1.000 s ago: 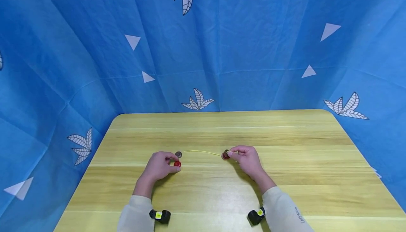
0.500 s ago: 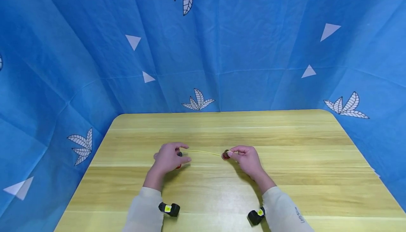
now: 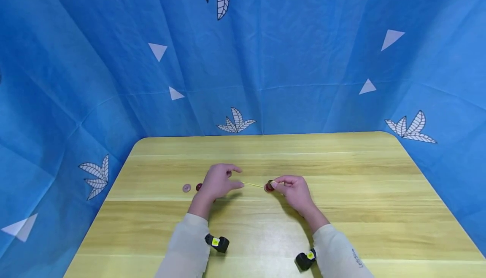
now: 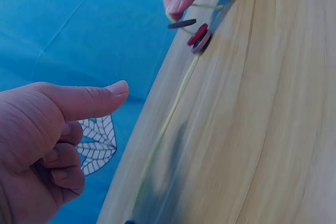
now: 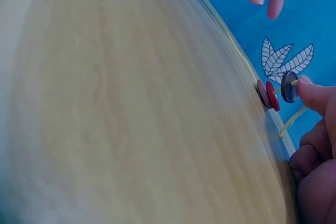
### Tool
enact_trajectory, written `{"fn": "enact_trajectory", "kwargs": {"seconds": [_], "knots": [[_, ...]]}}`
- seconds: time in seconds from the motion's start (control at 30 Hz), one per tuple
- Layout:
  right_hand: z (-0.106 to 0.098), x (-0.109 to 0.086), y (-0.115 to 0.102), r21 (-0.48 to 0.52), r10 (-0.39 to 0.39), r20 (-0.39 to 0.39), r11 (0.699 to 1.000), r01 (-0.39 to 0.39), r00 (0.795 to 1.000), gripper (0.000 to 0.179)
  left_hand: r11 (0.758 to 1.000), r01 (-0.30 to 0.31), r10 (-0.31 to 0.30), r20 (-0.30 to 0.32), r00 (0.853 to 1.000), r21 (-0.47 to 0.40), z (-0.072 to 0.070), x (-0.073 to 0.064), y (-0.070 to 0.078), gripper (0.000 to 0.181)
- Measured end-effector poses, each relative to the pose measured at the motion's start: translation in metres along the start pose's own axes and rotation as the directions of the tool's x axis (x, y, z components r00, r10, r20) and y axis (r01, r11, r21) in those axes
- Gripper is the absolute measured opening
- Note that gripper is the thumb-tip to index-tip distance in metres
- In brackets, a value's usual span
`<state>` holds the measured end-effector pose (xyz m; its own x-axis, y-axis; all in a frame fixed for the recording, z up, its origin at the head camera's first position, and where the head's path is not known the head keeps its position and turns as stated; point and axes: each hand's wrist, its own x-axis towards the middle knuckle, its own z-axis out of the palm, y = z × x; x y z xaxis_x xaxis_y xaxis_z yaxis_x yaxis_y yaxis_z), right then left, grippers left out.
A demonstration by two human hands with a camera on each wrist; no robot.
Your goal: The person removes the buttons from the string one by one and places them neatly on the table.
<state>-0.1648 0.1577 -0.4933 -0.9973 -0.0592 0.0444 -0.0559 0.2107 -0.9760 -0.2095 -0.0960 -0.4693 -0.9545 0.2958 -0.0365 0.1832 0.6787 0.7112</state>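
My right hand [image 3: 296, 191] pinches the yellow cord [image 5: 230, 34] between thumb and fingertips. Threaded on that cord are a dark brown button [image 5: 289, 86], close by the thumb, then a red button [image 5: 272, 96] and a pinkish button [image 5: 262, 94]. My left hand [image 3: 218, 181] hovers over the cord's left part, thumb and index finger spread apart and holding nothing. In the left wrist view its thumb [image 4: 94, 100] points toward the cord, with the lower fingers bent. The cord's left end is hidden by the left hand in the head view.
A pale pink button [image 3: 186, 188] and a dark red button [image 3: 199, 187] lie left of the left hand on the wooden table [image 3: 341, 168]. A blue patterned curtain [image 3: 303, 58] hangs behind and beside the table.
My left hand has left the red button at the left and moved right along the cord, uncovering the pale pink and dark red buttons. The right hand stays in place, pinching the cord.
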Motion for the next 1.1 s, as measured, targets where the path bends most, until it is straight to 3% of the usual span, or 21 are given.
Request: {"fn": "enact_trajectory", "kwargs": {"seconds": [0.17,0.43,0.7,0.93,1.1], "knots": [[0.0,0.0,0.0,0.008,0.006,-0.002,1.0,-0.006,1.0,0.008,1.0,-0.029,0.029,0.022,0.999,-0.003,0.009,0.005,0.007,0.036],[0.0,0.0,-0.002,0.024,0.037,-0.005,0.999,-0.037,0.999,0.008,0.995,-0.054,0.047,0.081,0.996,0.086,0.027,0.013,0.016,0.034],[0.0,0.0,-0.001,0.005,0.047,0.006,0.999,-0.047,0.999,0.009,0.988,-0.075,0.058,0.124,0.991,0.132,0.045,0.016,0.016,0.026],[0.001,0.01,0.031,0.011,0.051,-0.018,0.999,-0.051,0.999,0.006,0.986,-0.093,0.075,0.13,0.989,0.141,0.051,0.02,0.015,0.021],[0.003,0.011,0.035,0.03,0.015,-0.034,0.999,-0.014,0.999,0.006,0.982,-0.123,0.103,0.137,0.985,0.143,0.057,0.024,0.013,0.018]]}}
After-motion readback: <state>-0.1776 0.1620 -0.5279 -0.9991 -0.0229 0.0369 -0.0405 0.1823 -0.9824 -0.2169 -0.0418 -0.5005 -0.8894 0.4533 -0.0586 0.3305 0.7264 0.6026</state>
